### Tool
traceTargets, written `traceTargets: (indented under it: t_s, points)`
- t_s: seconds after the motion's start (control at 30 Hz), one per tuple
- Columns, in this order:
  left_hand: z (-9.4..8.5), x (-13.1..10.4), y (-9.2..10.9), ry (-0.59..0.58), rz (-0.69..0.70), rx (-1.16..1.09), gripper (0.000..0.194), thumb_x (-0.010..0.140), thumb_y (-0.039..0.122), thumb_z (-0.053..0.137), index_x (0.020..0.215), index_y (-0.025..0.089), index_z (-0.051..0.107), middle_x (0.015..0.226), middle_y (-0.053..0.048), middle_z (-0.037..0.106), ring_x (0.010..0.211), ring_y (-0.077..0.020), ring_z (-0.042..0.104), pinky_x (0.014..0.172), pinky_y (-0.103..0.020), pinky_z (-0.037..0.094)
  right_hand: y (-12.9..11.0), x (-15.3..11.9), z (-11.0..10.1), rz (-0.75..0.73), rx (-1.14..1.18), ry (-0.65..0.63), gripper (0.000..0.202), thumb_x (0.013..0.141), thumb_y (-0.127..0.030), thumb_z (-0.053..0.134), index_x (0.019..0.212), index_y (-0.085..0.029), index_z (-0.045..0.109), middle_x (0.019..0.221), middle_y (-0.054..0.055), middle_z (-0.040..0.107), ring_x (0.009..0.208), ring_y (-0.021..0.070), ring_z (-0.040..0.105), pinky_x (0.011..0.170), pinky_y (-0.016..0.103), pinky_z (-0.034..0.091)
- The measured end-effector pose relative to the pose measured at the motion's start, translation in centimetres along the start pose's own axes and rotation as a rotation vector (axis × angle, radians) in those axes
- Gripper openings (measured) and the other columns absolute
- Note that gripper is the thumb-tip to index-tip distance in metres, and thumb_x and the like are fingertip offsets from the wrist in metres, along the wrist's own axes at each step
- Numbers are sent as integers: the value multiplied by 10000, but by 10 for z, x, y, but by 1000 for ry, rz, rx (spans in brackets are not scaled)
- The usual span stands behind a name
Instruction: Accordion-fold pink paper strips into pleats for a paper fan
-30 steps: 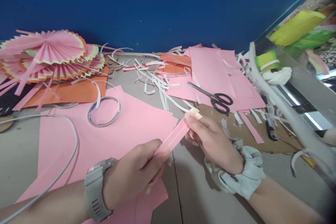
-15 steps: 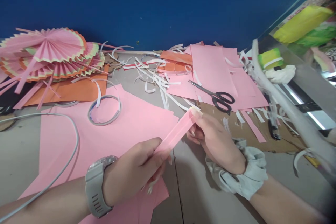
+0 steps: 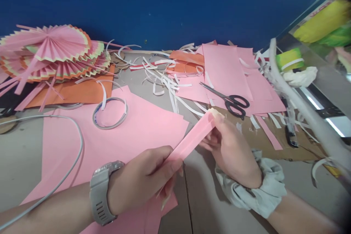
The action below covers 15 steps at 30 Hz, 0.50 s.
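A narrow folded strip of pink paper point(image 3: 193, 137) stretches slantwise between my two hands. My left hand point(image 3: 150, 172), with a grey watch on its wrist, pinches the lower end between thumb and fingers. At the upper end, my right hand point(image 3: 226, 142) grips the strip with thumb on top; a pale yellowish edge shows there. A fabric scrunchie point(image 3: 255, 184) circles my right wrist. Beneath and left of my left hand lie large pink paper sheets point(image 3: 71, 142). Black-handled scissors point(image 3: 229, 98) rest on pink sheets just beyond my right hand.
Pleated paper fans point(image 3: 52, 51) are piled at the back left on orange paper point(image 3: 79, 89). A tape ring point(image 3: 95, 122) lies on the pink sheets. White paper strips point(image 3: 170, 87) are scattered behind. Cardboard point(image 3: 255, 142) and a cutter point(image 3: 290, 137) are at right. A cable point(image 3: 79, 135) loops at left.
My right hand has moved slightly right along with the strip's upper end, so more of the strip shows between the hands. My left hand keeps its grip. The view has shifted slightly.
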State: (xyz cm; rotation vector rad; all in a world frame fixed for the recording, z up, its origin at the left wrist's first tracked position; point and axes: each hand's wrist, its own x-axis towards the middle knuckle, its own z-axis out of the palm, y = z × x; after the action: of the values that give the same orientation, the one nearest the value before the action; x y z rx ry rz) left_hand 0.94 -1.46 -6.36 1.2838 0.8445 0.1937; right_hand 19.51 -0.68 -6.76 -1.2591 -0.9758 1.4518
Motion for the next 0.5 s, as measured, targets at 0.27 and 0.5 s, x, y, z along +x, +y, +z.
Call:
traceTargets:
  t_s: [0.27,0.5]
  points:
    - [-1,2,3,16,32,-41,371,920,449,270,733,179,442,524,35,492,450,-78,416,485,-213,365,-4,-8,9,83,-451,-424,356,885,-297,432,550,-180,395,515,-58,319,471,79,301,457,238,242]
    - [-1,1,3,4,26,-74,381,911,465,291,752,169,471,491,42,484,445,-74,456,509,-201,391,-7,-6,4,75,-494,-373,418,889,-390,403,529,-185,353,490,-57,343,451,73,320,434,232,251]
